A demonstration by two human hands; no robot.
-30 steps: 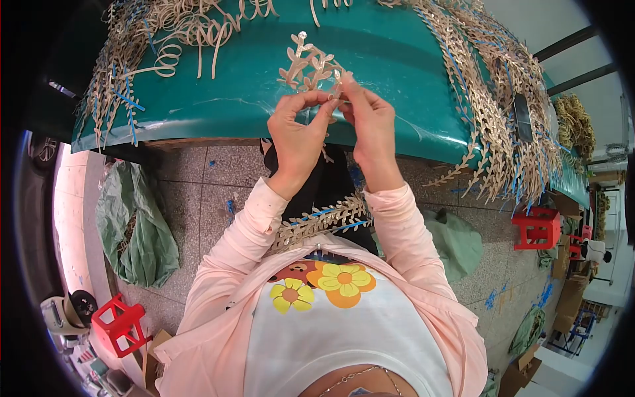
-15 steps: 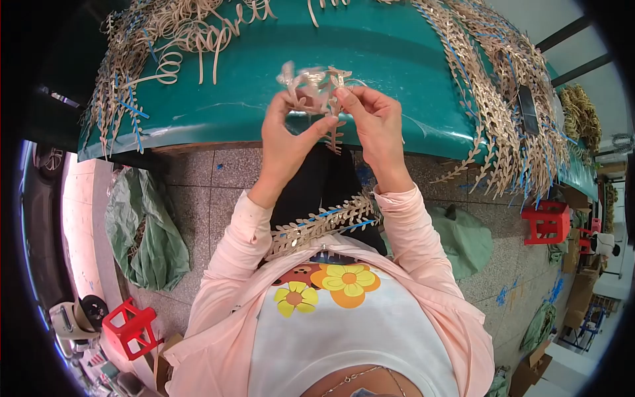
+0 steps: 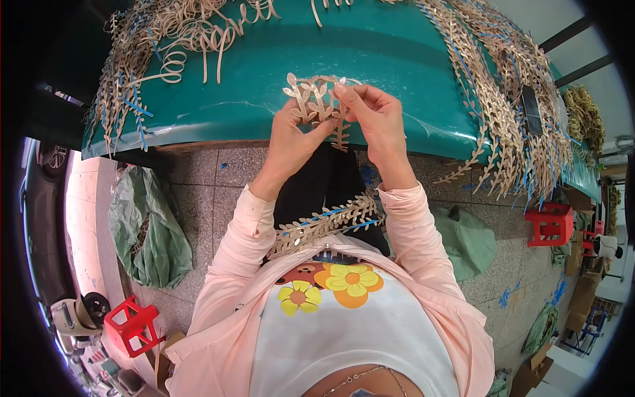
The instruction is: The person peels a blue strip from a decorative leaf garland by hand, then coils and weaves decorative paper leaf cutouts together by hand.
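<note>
A glossy green tabletop point(image 3: 403, 73) spans the view from ten to two o'clock above a speckled tile floor point(image 3: 198, 175). Leaf-shaped strands point(image 3: 126, 83) with blue ties hang over its edge at ten, beige coiled strips point(image 3: 221, 41) lie at eleven, and a larger leafy heap point(image 3: 486, 116) drapes over at two, a dark phone-like slab point(image 3: 531, 109) on top.

At twelve, just over the table's near edge, the left hand point(image 3: 291, 145) pinches a glittery beige leaf garland point(image 3: 307, 106) between thumb and fingers; the right hand point(image 3: 380, 126) grips its other side in a narrow thumb-and-finger pinch. A leafy bundle point(image 3: 324, 221) with blue ties lies across the lap, below the hands.

On the floor, a crumpled green plastic bag point(image 3: 155, 241) at nine shows brownish material through its opening. Another green bag point(image 3: 466, 245) sits between three and four, its contents hidden. A green sack point(image 3: 541, 331) stands at four near a cardboard box point(image 3: 531, 370), whose contents I cannot tell.
</note>
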